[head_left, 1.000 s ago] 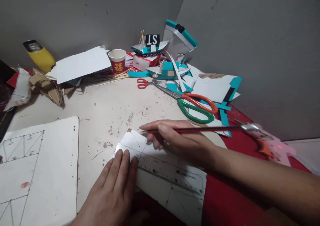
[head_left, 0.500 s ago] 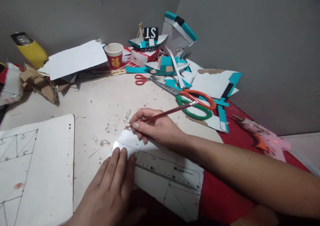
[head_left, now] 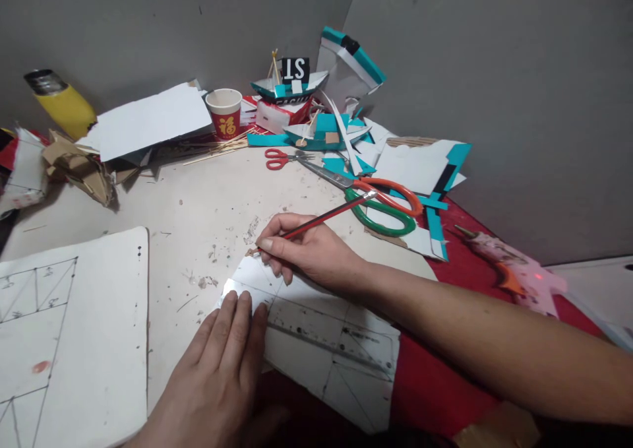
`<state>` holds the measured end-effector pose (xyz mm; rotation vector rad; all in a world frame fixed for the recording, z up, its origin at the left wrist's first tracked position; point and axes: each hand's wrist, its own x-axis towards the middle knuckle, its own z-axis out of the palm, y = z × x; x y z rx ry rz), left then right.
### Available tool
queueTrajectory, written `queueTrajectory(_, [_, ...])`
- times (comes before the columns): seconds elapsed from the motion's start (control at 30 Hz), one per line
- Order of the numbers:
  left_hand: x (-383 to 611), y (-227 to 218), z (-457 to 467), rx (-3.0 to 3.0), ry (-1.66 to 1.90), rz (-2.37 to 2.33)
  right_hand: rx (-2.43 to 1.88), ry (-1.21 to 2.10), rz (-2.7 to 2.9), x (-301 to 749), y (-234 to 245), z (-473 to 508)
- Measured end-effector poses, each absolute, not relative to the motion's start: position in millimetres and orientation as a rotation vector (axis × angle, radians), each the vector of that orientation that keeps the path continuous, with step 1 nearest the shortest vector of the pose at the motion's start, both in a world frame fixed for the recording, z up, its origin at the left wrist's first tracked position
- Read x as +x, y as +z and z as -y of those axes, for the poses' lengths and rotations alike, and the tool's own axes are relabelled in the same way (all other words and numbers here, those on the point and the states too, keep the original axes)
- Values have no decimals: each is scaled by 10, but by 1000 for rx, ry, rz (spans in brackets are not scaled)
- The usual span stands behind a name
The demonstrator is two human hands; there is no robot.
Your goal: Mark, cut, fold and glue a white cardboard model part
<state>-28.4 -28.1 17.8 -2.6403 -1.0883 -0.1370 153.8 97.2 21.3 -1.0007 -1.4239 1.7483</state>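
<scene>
A red and black pencil (head_left: 324, 216) is pinched in my right hand (head_left: 309, 247), its tip at the far edge of a white card (head_left: 361, 395) marked with dark lines. The thumb and fingers partly hide that tip. Across the card lies a clear ruler (head_left: 326, 339). My left hand (head_left: 217, 362) rests flat on the ruler's left end and the card, fingers stretched out. Left of it is a white board (head_left: 109, 316) with drawn, braced lines. Beyond my right hand lie large scissors (head_left: 380, 204) with orange and green handles.
Small red scissors (head_left: 277, 159), a paper cup (head_left: 225, 115) and two model boats (head_left: 289, 85) stand at the back. A yellow bottle (head_left: 64, 108) leans at the back left. On the red cloth at right lies a pink glue gun (head_left: 514, 273). Scraps dot the table.
The pencil's upper end has swung slightly left, so it tilts a little more steeply in my right hand. My left hand stays in place; the view has shifted slightly.
</scene>
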Motion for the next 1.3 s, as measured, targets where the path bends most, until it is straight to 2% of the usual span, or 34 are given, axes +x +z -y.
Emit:
queueTrajectory(0.27, [-274, 208, 271, -2637, -135, 1064, -1015, 1787, 1415, 1538, 238, -970])
queueTrajectory(0.57, [-274, 210, 249, -2633, -135, 1040, -1015, 1678, 1346, 1588, 195, -1059])
queueTrajectory(0.83, [-273, 200, 272, -2626, -128, 1049, -858, 1601, 1628, 1579, 225, -1007])
queueTrajectory(1.3, [-303, 187, 246, -2610, -144, 1014, -885, 1453, 1570, 1612, 181, -1059])
